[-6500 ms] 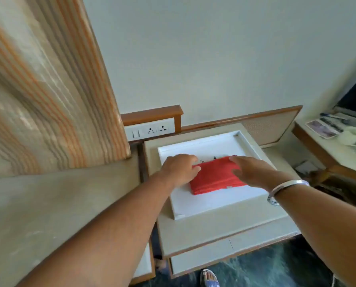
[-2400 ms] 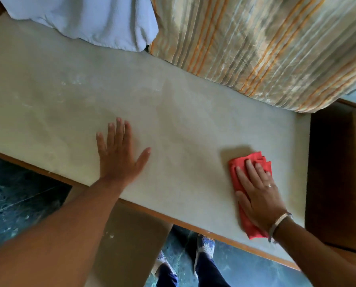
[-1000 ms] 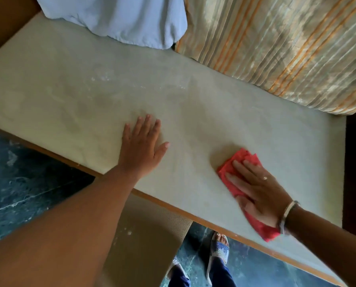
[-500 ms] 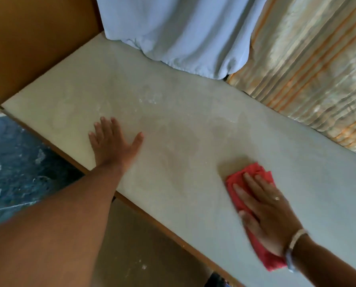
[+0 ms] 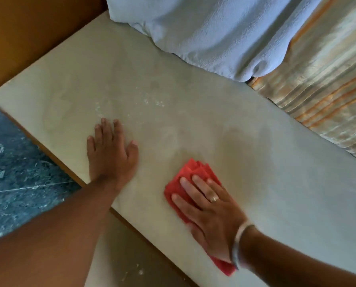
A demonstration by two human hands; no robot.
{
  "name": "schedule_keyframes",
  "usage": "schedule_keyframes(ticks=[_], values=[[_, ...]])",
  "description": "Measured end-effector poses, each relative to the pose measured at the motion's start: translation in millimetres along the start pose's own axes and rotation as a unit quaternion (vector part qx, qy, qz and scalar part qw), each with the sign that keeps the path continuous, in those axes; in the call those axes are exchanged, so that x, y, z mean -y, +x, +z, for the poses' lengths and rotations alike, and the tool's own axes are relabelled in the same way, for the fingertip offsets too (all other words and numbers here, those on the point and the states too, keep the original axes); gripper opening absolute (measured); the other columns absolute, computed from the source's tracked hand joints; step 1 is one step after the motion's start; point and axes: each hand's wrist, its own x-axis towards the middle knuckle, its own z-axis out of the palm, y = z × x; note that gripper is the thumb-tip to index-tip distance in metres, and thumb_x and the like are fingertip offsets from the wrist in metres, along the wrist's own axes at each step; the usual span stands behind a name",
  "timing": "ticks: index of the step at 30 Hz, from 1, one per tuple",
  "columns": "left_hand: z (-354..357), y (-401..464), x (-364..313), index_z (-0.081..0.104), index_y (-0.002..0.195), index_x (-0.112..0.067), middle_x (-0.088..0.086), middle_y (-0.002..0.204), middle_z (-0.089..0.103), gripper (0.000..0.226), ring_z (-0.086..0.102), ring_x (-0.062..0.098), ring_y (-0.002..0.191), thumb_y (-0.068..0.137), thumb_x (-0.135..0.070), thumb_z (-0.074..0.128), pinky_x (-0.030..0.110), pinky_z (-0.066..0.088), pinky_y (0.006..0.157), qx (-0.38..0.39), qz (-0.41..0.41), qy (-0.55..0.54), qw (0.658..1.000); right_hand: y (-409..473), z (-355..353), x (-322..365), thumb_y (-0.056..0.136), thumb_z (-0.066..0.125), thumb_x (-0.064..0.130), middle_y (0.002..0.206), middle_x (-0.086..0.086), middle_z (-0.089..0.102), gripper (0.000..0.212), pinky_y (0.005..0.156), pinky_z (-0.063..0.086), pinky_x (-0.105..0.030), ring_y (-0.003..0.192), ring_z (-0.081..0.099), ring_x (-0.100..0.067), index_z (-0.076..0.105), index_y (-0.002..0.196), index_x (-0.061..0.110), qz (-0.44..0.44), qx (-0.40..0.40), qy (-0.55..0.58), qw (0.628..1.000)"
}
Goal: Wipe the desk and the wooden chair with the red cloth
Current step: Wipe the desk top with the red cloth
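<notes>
The pale desk top (image 5: pixel 193 112) runs from upper left to lower right, with white specks and faint smears in its middle. My right hand (image 5: pixel 210 212) lies flat on the folded red cloth (image 5: pixel 193 170), pressing it onto the desk near the front edge; part of the cloth shows past my wrist. My left hand (image 5: pixel 110 154) rests palm down on the desk, fingers spread, holding nothing, to the left of the cloth. The wooden chair is not clearly in view.
A light blue towel (image 5: pixel 204 32) hangs over the desk's back edge, beside a striped curtain (image 5: pixel 326 83) at the right. A brown wooden panel (image 5: pixel 27 32) closes the desk's left end. Dark marble floor (image 5: pixel 17 179) lies below the wooden front edge.
My right hand has slid the red cloth leftward along the desk, closer to my left hand. The view has shifted left too, showing more towel and the wooden end panel.
</notes>
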Motion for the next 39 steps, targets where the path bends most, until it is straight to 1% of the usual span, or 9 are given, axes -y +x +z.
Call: schedule_keyframes(ticks=[4, 8, 11, 16, 21, 26, 28, 36, 39], values=[[0.9, 1.5, -1.4, 0.016, 0.158, -0.011, 0.021, 0.165, 0.012, 0.077, 0.011, 0.037, 0.152, 0.092, -0.048, 0.022, 0.051, 0.009, 0.121, 0.003, -0.005, 0.005, 1.000, -77.5, -12.0, -92.7, 0.087, 0.049, 0.042, 0.155, -0.009, 0.034, 0.055, 0.114, 0.024, -0.053, 0.142, 0.030, -0.036, 0.047, 0.141, 0.028, -0.071, 0.013, -0.009, 0.997], [4.2, 4.2, 1.5, 0.019, 0.158, -0.010, 0.022, 0.164, 0.016, 0.078, 0.015, 0.038, 0.151, 0.090, -0.048, 0.024, 0.052, 0.011, 0.120, -0.004, -0.004, 0.009, 1.000, 35.8, -52.5, -184.0, 0.095, 0.016, 0.056, 0.153, -0.021, 0.032, 0.066, 0.118, 0.016, -0.050, 0.141, 0.028, -0.044, 0.040, 0.145, 0.019, 0.133, -0.040, -0.059, 0.989], [1.5, 3.3, 1.8, 0.021, 0.158, -0.011, 0.020, 0.164, 0.017, 0.077, 0.015, 0.037, 0.152, 0.090, -0.047, 0.025, 0.051, 0.011, 0.121, -0.001, -0.003, -0.002, 1.000, 123.3, -52.7, -142.2, 0.095, 0.025, 0.050, 0.161, -0.012, 0.014, 0.061, 0.119, 0.009, -0.047, 0.147, 0.011, -0.036, 0.021, 0.152, 0.029, 0.196, -0.048, -0.049, 0.978], [1.6, 1.7, 0.4, 0.016, 0.159, -0.012, 0.018, 0.166, 0.012, 0.079, 0.010, 0.034, 0.153, 0.090, -0.048, 0.023, 0.049, 0.009, 0.123, 0.014, -0.006, 0.007, 1.000, 67.9, -10.3, -23.8, 0.083, 0.044, 0.049, 0.159, -0.008, 0.025, 0.071, 0.118, 0.013, -0.048, 0.145, 0.021, -0.033, 0.025, 0.150, 0.033, 0.009, -0.028, -0.026, 0.999], [0.6, 2.4, -0.7, -0.001, 0.160, -0.014, 0.016, 0.167, -0.004, 0.078, -0.004, 0.032, 0.154, 0.094, -0.052, 0.013, 0.048, -0.001, 0.124, 0.043, -0.001, 0.002, 0.999, -14.8, -17.7, -81.1, 0.083, 0.054, 0.046, 0.152, -0.009, 0.038, 0.062, 0.114, 0.026, -0.050, 0.142, 0.032, -0.033, 0.046, 0.142, 0.028, -0.112, 0.002, -0.029, 0.993], [-18.2, 42.4, 53.4, -0.007, 0.159, -0.024, 0.012, 0.166, -0.014, 0.089, -0.014, 0.029, 0.153, 0.087, -0.075, 0.003, 0.047, -0.015, 0.119, 0.030, 0.034, -0.005, 0.999, 111.5, -53.9, -137.9, 0.089, 0.000, 0.062, 0.158, -0.018, 0.022, 0.077, 0.117, 0.015, -0.050, 0.145, 0.017, -0.039, 0.022, 0.152, 0.021, 0.162, -0.024, -0.063, 0.985], [-36.0, 93.5, 100.8, 0.007, 0.159, -0.025, 0.016, 0.167, -0.002, 0.085, -0.003, 0.035, 0.154, 0.090, -0.074, 0.012, 0.051, -0.006, 0.121, -0.024, -0.027, 0.024, 0.999, 170.7, -52.2, -125.7, 0.087, 0.004, 0.058, 0.161, -0.013, 0.011, 0.074, 0.119, 0.011, -0.048, 0.147, 0.010, -0.037, 0.012, 0.153, 0.026, 0.229, -0.044, -0.067, 0.970], [-18.4, 173.7, 189.5, 0.016, 0.155, -0.027, 0.025, 0.163, 0.012, 0.073, 0.013, 0.045, 0.150, 0.094, -0.066, 0.014, 0.056, 0.013, 0.120, -0.025, -0.143, 0.044, 0.988, 348.3, -63.3, -66.1, 0.096, 0.021, 0.049, 0.163, -0.006, 0.005, 0.060, 0.118, 0.009, -0.047, 0.148, 0.005, -0.032, 0.010, 0.152, 0.032, 0.112, -0.043, -0.071, 0.990], [-21.0, 175.1, 192.0, 0.018, 0.156, -0.026, 0.025, 0.163, 0.013, 0.072, 0.014, 0.044, 0.149, 0.096, -0.064, 0.016, 0.054, 0.014, 0.120, -0.032, -0.136, 0.046, 0.989, 346.6, -46.1, -7.5, 0.094, 0.029, 0.048, 0.162, -0.007, 0.010, 0.062, 0.118, 0.009, -0.048, 0.148, 0.010, -0.033, 0.013, 0.152, 0.032, -0.059, -0.026, -0.082, 0.995]])
